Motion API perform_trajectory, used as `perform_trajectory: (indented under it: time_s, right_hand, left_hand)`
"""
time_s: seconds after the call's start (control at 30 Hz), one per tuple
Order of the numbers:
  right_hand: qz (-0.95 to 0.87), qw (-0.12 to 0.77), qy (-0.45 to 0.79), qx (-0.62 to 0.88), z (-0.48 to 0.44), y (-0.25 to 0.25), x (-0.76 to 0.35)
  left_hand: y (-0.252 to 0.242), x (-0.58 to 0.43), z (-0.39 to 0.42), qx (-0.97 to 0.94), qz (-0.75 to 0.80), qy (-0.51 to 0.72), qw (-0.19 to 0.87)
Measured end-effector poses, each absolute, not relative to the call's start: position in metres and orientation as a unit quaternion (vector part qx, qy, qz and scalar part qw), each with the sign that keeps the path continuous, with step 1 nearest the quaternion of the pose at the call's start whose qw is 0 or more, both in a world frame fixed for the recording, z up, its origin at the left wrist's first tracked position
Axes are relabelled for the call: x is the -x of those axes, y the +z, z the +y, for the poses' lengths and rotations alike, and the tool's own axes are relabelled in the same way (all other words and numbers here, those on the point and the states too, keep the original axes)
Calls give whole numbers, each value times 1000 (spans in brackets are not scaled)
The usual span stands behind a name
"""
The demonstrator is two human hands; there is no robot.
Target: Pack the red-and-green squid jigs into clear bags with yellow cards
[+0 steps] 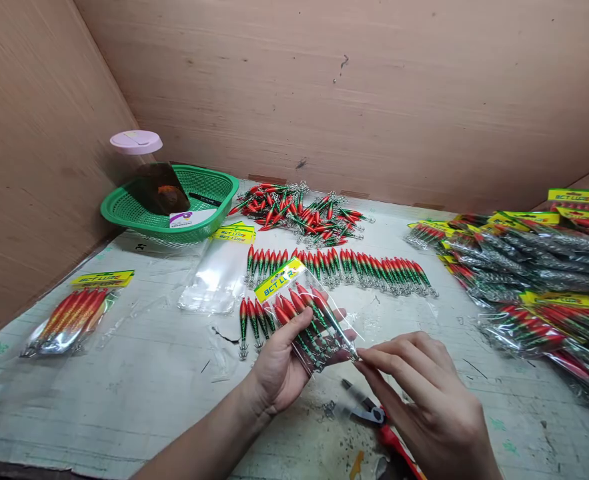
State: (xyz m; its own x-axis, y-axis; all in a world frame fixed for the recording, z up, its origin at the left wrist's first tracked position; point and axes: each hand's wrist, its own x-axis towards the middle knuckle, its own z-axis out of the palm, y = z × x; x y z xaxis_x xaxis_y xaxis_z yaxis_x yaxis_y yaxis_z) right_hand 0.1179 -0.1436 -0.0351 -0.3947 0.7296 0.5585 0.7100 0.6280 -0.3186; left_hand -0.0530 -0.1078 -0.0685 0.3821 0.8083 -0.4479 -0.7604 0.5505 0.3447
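My left hand (pixel 281 363) grips a clear plastic bag (pixel 307 313) with a yellow header card, filled with several red-and-green fishing lures. My right hand (pixel 424 393) pinches the open lower end of that bag with thumb and fingertips. Three loose lures (pixel 251 320) lie on the table just left of the bag. Behind it runs a long row of lures (pixel 344 267) laid side by side, and a loose heap of lures (pixel 299 213) sits further back.
Red-handled pliers (pixel 379 420) lie under my right hand. A stack of filled bags (pixel 534 280) covers the right side. Empty bags (pixel 214 277) and a green basket (pixel 174 207) stand at the back left; one filled bag (pixel 77 317) lies far left. Board walls enclose the table.
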Motion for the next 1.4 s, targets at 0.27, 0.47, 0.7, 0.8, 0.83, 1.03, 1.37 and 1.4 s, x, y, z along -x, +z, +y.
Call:
perform_trajectory:
  time_s: [0.27,0.47,0.7,0.8,0.83,1.03,1.37,1.4]
  right_hand:
    - [-808,390,9,442,-141,-33,-113]
    - [-790,387,2,476,-144,-39,-116]
    - [-806,354,7,474,-143,-41,-111]
    - [-805,359,18,471,-143,-42,-108]
    - [-805,363,24,469,-143,-43,-108]
    - [-804,374,65,457,-145,-46,-108]
    - [-816,378,92,427,-145,-44,-110]
    - [-818,379,92,423,-145,-44,-110]
  left_hand:
    - [-68,52,-108,-52,295,468,831]
    - [-68,52,-109,-47,281,469,836]
    - [-76,51,-110,-60,285,488,823]
    - [-76,51,-110,-50,299,487,820]
    - [-76,50,-110,-48,303,484,819]
    - [-77,49,-110,-56,302,488,817]
    - [-73,48,-110,-64,348,485,800]
    - [-73,48,-110,-64,361,487,793]
